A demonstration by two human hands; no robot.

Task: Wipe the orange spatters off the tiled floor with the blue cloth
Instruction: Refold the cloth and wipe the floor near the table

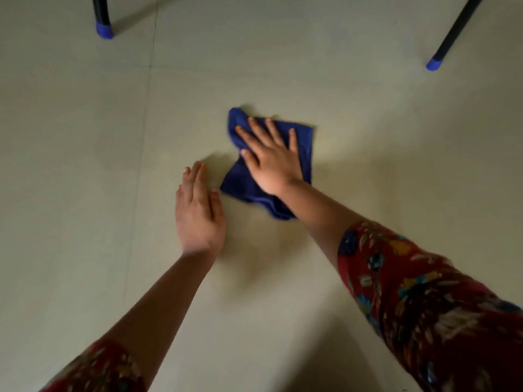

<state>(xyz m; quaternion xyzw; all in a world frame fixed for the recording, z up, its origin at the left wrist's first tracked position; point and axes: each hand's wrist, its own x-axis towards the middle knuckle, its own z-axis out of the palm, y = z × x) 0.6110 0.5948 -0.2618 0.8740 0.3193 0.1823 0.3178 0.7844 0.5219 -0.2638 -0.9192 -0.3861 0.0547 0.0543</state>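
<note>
Palm of right hand [271, 162] flat on blue cloth [241, 184]; left hand [198, 213] flat, perhaps on floor [85, 137].

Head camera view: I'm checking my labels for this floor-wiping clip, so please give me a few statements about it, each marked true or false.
1. The right hand lies flat, fingers spread, on the dark blue cloth. True.
2. The left hand grips a corner of the cloth. False: it lies flat on the pale tiled floor to the left of the cloth and holds nothing.
3. Two black furniture legs with blue caps stand on the floor beyond the cloth. True.
4. Orange spatters show plainly on the floor around the cloth. False: none can be made out in this view.
</note>
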